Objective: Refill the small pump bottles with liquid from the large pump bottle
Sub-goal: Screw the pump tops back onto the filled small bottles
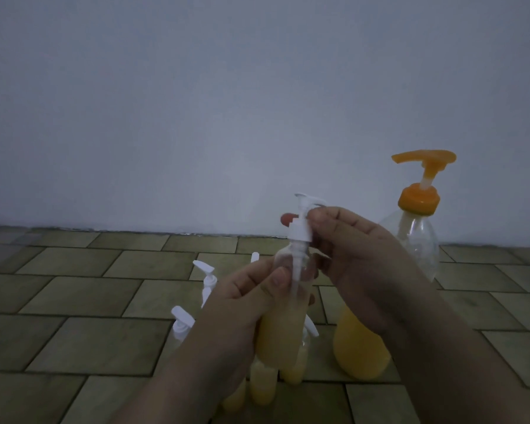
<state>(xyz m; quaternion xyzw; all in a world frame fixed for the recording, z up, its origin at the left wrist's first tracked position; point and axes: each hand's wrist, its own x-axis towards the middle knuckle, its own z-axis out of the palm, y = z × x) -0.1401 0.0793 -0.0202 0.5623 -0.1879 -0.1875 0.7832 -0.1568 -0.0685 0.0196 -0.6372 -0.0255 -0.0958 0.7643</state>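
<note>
Dim room, plain pale wall (227, 102) behind, floor of greenish-yellow rectangular tiles (83, 341) laid in a staggered pattern.

Held up at centre: small pump bottle (283, 319), clear plastic, upright with a slight tilt, yellow liquid filling its lower part, upper part clear. Left hand (242, 304) wrapped around the body, thumb lying across the front near the shoulder. Right hand (354, 261) at the neck, fingertips (314, 217) pinching the white pump head (305, 218) just above its collar; dip tube visible running down inside. Cannot tell whether the collar is fully seated on the thread.

Behind and below the hands: other small bottles (262, 385) standing close together on the floor, yellow liquid in them, white pump tops (207, 275) showing to the left.

To the right, partly hidden by the right forearm: large pump bottle (416, 246), clear, orange collar and orange pump head (424, 159), yellow liquid only in its lower portion.

Likely step in hand: screwing the pump back onto a refilled bottle. Best done by keeping the bottle steady and vertical in the left hand, gripping the ribbed collar rather than the nozzle, turning gently until snug, watching that the thread does not cross and that squeezing does not push liquid up.
</note>
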